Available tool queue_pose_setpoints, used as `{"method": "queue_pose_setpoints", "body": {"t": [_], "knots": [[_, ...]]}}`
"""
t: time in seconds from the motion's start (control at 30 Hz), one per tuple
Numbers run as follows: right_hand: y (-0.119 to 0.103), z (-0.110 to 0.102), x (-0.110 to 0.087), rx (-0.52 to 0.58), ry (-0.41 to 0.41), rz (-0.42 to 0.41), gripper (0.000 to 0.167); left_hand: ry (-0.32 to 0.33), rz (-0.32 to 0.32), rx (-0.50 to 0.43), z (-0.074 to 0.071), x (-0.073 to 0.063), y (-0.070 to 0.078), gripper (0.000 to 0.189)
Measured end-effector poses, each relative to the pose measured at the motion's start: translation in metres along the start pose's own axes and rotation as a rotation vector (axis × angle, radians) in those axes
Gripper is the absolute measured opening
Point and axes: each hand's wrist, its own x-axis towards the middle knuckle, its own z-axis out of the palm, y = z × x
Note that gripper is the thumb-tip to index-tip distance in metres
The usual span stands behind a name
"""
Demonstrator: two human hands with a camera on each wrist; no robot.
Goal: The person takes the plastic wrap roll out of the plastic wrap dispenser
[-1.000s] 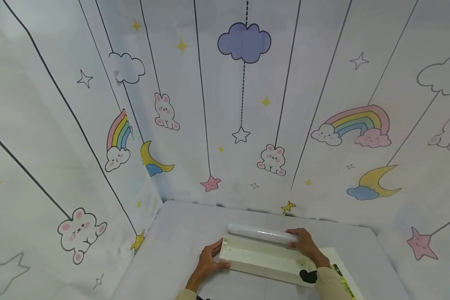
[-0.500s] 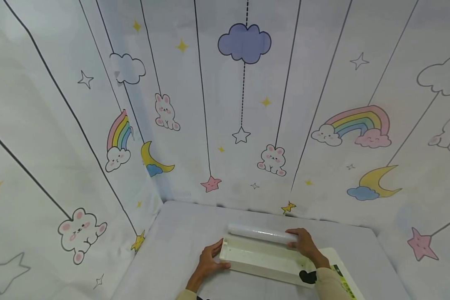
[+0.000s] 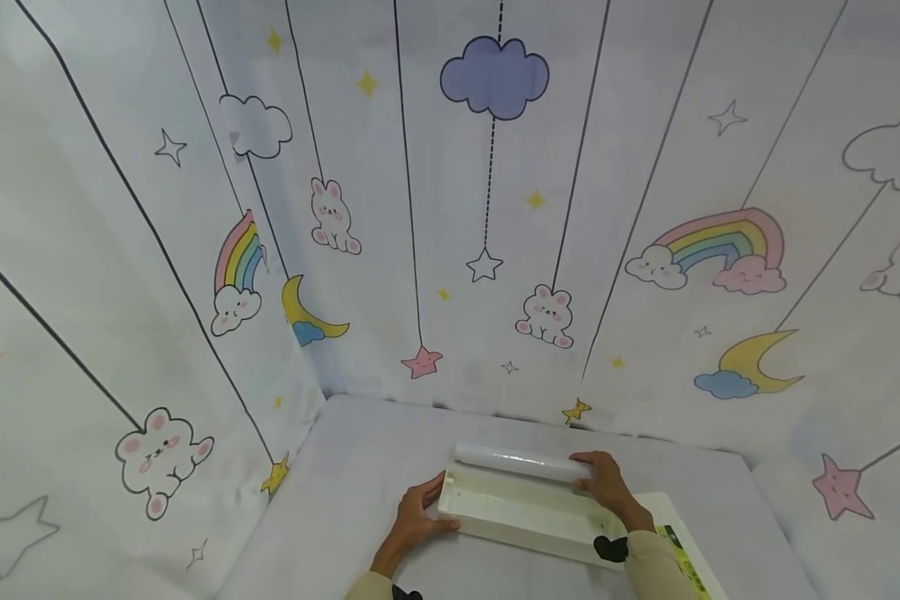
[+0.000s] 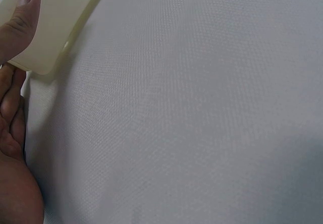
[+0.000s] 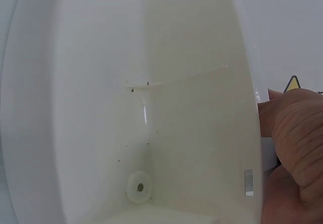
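Note:
A long cream plastic box (image 3: 525, 507), open at the top, lies on the table in the head view. My left hand (image 3: 418, 512) grips its left end, thumb on the near side and fingers at the far side. In the left wrist view, that thumb presses on the box wall (image 4: 63, 17). Behind the box lies a shiny white roll, apparently plastic wrap (image 3: 513, 460). My right hand (image 3: 611, 487) holds the roll's right end. The right wrist view looks into the box (image 5: 197, 118), where small dark specks show; its wall hides part of my right hand (image 5: 298, 138).
A flat cream panel (image 3: 654, 505) with a green and black label (image 3: 682, 557) lies right of the box, partly under my right forearm. A white cloth (image 3: 345, 492) covers the table. Printed fabric walls (image 3: 457, 183) stand behind and at both sides.
The head view has tilted slightly. Both hands keep their holds, and the box and the roll stay in place on the table.

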Motion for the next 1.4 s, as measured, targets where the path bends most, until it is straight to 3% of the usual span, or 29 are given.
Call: {"method": "queue_pose_setpoints", "body": {"t": [0.1, 0.33, 0.47, 0.67, 0.87, 1.1, 1.4], "knots": [[0.000, 0.000, 0.002, -0.006, 0.008, -0.008, 0.045, 0.003, -0.018, 0.002, -0.001, 0.002, -0.001, 0.103], [0.003, 0.001, 0.001, 0.002, 0.017, -0.038, 0.045, -0.030, 0.027, 0.096, -0.002, 0.003, 0.011, 0.103], [0.005, 0.003, -0.001, -0.002, 0.010, -0.030, 0.044, -0.033, -0.017, 0.118, -0.001, 0.003, 0.016, 0.104], [0.008, 0.006, -0.003, -0.011, 0.024, -0.028, 0.044, -0.035, -0.073, 0.089, 0.000, 0.002, 0.016, 0.104], [0.007, 0.007, -0.004, 0.001, 0.022, -0.034, 0.044, -0.013, -0.018, 0.135, -0.001, 0.001, 0.011, 0.105], [0.006, 0.008, 0.000, -0.013, 0.000, -0.022, 0.046, -0.026, -0.127, 0.075, -0.002, 0.002, 0.014, 0.108], [0.010, 0.010, 0.003, -0.048, 0.022, -0.048, 0.045, -0.025, -0.118, 0.086, -0.001, 0.003, 0.016, 0.108]]}}
